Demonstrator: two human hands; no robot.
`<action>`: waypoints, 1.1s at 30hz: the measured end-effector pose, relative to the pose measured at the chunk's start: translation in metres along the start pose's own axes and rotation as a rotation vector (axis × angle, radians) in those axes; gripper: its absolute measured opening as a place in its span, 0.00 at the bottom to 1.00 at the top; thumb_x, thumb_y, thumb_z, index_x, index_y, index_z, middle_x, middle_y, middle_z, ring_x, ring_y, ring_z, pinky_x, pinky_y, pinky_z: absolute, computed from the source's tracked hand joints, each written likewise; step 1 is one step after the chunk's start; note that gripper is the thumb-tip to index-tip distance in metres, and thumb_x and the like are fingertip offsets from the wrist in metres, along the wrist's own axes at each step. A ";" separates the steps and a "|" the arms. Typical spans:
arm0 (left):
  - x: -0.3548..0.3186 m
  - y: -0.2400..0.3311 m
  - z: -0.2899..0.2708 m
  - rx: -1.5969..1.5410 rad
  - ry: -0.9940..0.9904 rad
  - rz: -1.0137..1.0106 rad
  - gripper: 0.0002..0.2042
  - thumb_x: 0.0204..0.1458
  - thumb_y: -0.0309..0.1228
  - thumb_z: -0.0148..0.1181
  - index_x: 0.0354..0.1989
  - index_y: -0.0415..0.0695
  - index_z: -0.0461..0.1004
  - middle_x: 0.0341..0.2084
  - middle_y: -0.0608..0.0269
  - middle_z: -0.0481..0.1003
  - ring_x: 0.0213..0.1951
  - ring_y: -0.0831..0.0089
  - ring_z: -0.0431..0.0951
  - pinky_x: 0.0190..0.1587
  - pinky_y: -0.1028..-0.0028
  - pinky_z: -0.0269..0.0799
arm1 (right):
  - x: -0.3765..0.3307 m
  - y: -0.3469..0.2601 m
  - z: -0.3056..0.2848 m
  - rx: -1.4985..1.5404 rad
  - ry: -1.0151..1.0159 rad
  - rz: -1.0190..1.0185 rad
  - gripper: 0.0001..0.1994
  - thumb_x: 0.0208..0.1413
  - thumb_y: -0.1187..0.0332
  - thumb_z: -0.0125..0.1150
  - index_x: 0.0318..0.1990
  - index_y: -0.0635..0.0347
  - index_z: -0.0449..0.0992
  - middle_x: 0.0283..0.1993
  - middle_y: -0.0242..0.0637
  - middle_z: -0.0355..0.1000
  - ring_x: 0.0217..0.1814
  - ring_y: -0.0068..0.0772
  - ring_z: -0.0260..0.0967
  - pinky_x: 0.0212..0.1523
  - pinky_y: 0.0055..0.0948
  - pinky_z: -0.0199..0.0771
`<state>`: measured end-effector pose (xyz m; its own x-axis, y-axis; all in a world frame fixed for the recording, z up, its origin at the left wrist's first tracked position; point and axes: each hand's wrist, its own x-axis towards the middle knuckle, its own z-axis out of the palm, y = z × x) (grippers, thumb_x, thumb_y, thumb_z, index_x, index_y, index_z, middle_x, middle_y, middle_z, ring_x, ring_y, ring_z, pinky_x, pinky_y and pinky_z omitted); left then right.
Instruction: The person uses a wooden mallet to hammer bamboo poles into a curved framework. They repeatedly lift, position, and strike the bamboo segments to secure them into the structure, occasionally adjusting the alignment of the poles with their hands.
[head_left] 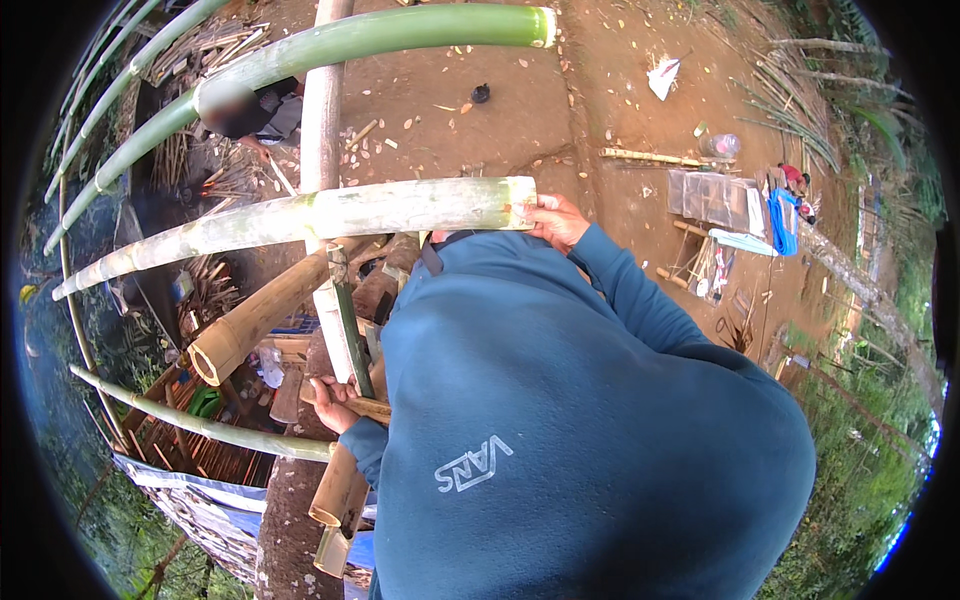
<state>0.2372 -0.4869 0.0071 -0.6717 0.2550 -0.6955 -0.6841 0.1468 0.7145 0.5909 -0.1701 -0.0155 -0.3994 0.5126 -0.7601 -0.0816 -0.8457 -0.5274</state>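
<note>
My right hand (556, 220) grips the cut end of a long pale green bamboo pole (330, 215) that runs off to the left. My left hand (333, 401) is closed on a wooden handle (366, 406) low at the left, beside a narrow upright green bamboo strip (350, 320). A thick brown bamboo section (262, 315) lies just above that hand. My blue sweatshirt (570, 430) fills the lower middle and hides what is beneath it.
Another green bamboo pole (330, 45) arcs across the top. A person (245, 108) sits at the upper left among split bamboo pieces. A grey upright post (322, 110) stands behind the poles. Bare earth holds a plastic bottle (720, 145), clear sheets (712, 196) and blue cloth (782, 220).
</note>
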 end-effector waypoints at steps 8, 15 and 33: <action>0.004 -0.001 -0.005 -0.041 -0.042 -0.008 0.18 0.60 0.44 0.50 0.28 0.41 0.66 0.11 0.68 0.56 0.14 0.73 0.59 0.33 0.65 0.70 | -0.005 -0.005 -0.003 -0.040 -0.015 -0.003 0.16 0.57 0.71 0.59 0.52 0.68 0.70 0.51 0.42 0.73 0.52 0.33 0.72 0.57 0.33 0.71; 0.002 0.000 0.001 -0.018 -0.013 0.014 0.18 0.60 0.44 0.51 0.27 0.41 0.66 0.11 0.68 0.56 0.13 0.73 0.59 0.34 0.64 0.71 | -0.012 -0.011 -0.005 -0.068 0.003 -0.012 0.16 0.56 0.72 0.61 0.50 0.67 0.71 0.49 0.40 0.74 0.50 0.31 0.74 0.53 0.30 0.73; -0.001 0.000 0.003 -0.021 0.035 0.026 0.18 0.59 0.44 0.52 0.26 0.41 0.67 0.10 0.68 0.56 0.13 0.73 0.59 0.35 0.61 0.72 | -0.019 -0.019 0.001 -0.118 -0.011 -0.001 0.18 0.57 0.70 0.59 0.53 0.69 0.70 0.51 0.43 0.73 0.53 0.33 0.72 0.56 0.33 0.71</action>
<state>0.2389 -0.4848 0.0081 -0.6989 0.2251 -0.6788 -0.6715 0.1200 0.7312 0.5996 -0.1644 0.0094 -0.4093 0.5116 -0.7555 0.0255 -0.8213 -0.5699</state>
